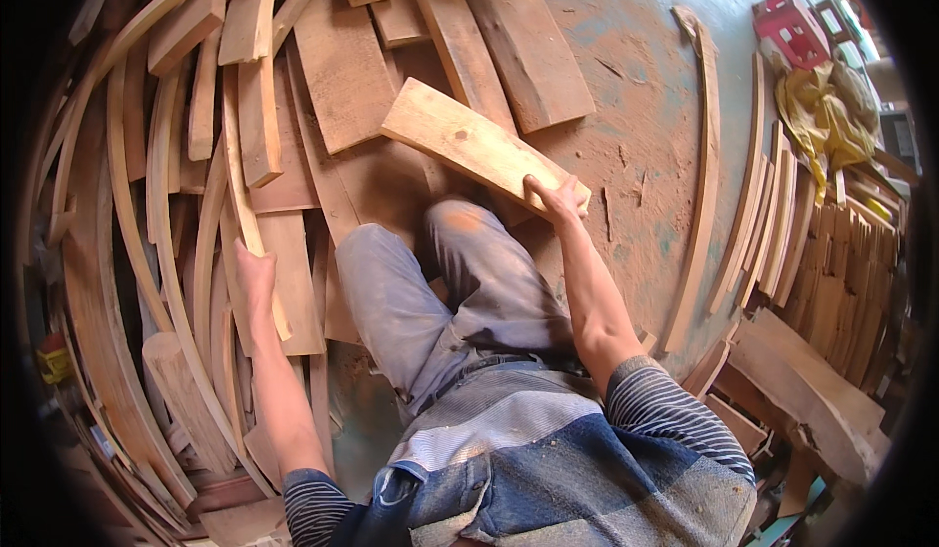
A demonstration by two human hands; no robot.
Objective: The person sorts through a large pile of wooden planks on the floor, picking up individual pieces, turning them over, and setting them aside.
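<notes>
My right hand (558, 198) grips the near right end of a short, pale wooden board (469, 141), thumb across its top face. The board slants up to the left in front of my knees, with a dark knot showing in it. On the left, my left hand (256, 271) is closed around a long, narrow wooden strip (238, 171), which runs away from me among other lumber. Part of that hand's fingers is hidden. Wider planks (337, 73) lie flat beyond my knees, partly under the board I hold.
Curved strips and boards (108, 283) crowd the left side, near a round log (181, 391). Sawdust (626, 146) covers the floor. To the right lie a long strip (702, 185), stacked slats (831, 273), a yellow sack (831, 117) and a red crate (790, 31).
</notes>
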